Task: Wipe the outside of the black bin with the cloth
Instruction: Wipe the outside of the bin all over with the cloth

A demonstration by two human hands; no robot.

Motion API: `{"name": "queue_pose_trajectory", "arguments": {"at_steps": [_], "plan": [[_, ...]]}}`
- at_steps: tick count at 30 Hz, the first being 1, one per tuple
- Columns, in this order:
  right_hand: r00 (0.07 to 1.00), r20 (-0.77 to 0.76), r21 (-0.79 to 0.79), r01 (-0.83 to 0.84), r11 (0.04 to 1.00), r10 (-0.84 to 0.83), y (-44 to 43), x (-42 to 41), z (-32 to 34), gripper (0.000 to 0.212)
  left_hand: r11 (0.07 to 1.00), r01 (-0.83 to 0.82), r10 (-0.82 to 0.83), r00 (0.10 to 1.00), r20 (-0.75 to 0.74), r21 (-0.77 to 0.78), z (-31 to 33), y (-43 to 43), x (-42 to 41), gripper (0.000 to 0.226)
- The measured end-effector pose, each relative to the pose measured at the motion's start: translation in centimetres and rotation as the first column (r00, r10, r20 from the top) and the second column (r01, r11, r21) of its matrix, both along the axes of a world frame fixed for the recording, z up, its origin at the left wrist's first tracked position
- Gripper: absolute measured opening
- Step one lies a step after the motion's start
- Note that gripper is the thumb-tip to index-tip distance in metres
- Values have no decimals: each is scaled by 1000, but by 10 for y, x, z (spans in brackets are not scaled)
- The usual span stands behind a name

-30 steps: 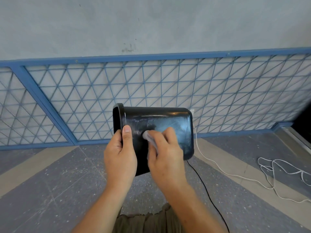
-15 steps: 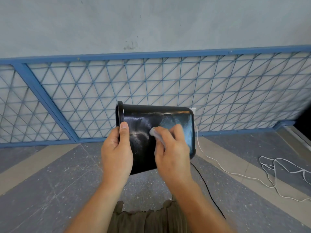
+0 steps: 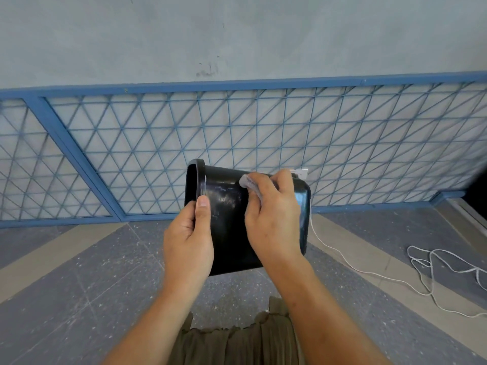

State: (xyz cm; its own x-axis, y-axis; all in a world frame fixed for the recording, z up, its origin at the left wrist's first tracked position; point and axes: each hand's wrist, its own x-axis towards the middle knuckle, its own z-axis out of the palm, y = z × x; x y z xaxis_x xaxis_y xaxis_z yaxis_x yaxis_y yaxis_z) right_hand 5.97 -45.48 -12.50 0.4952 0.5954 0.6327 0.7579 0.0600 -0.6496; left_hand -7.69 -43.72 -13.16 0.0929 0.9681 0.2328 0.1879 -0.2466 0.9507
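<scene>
My left hand (image 3: pixel 188 241) is gripping the black bin (image 3: pixel 229 204); my right hand (image 3: pixel 274 222) is pinching the cloth (image 3: pixel 246 182), wiping higher now, toward twelve o'clock.

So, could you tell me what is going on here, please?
A person holds a black bin up off the floor, on its side, mouth to the left. The left hand grips it at the rim. The right hand presses a grey cloth against the upper part of the outer wall. A white cable lies on the floor to the right.
</scene>
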Motion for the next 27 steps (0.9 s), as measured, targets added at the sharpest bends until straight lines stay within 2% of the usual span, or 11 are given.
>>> {"name": "queue_pose_trajectory", "arguments": {"at_steps": [3, 8, 12, 16, 20, 24, 27], "plan": [[997, 43, -9, -71, 997, 71, 2, -15, 10, 28, 1000, 10, -10, 1000, 3, -14, 1, -4, 5, 65], [969, 126, -79, -205, 976, 214, -17, -39, -4, 27, 996, -17, 25, 996, 81, -90, 5, 5, 5, 45], [973, 135, -98, -174, 980, 186, -15, -31, -7, 27, 997, -27, 31, 998, 52, -67, 4, 3, 4, 44], [985, 106, -64, -134, 989, 140, 4, -23, 14, 28, 998, -43, 44, 998, 35, -49, 1, -1, 4, 58], [977, 122, -83, -168, 982, 177, 7, -29, 9, 28, 996, -67, 71, 996, 58, -59, 8, 5, 2, 50], [954, 163, -100, -236, 967, 250, -18, -44, -15, 26, 994, -85, 92, 992, 89, -72, 15, 12, 0, 57], [946, 177, -128, -250, 960, 270, -28, -49, -24, 27, 992, -86, 96, 989, 108, -94, 14, 12, -2, 54]]}}
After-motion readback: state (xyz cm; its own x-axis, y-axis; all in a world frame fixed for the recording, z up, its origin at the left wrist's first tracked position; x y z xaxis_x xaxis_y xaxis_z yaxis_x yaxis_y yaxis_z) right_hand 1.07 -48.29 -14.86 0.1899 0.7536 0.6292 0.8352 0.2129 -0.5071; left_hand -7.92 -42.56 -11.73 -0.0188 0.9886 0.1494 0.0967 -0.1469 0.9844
